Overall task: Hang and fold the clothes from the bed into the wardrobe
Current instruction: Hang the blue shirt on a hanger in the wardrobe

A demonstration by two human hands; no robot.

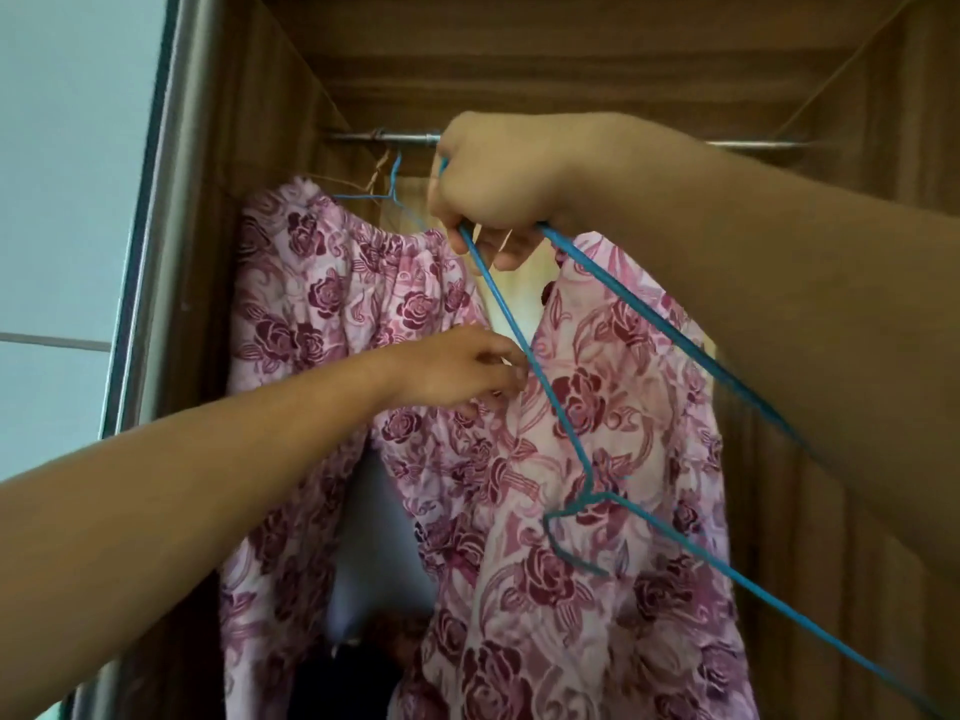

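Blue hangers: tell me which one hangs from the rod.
The left hanger, carrying the elastic-waisted floral garment; the right hand grips the other hanger, hook down.

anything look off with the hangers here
Yes: the blue hanger gripped by the right hand is upside down, its hook dangling low before the floral garment, not on the rail.

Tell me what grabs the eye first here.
Pink rose-print fabric garments fill the middle of the brown wooden wardrobe, below its metal rail. In front, the right hand grips thin blue wire hangers just under the rail, their wires slanting down to the lower right. The left hand pinches the garments at centre.
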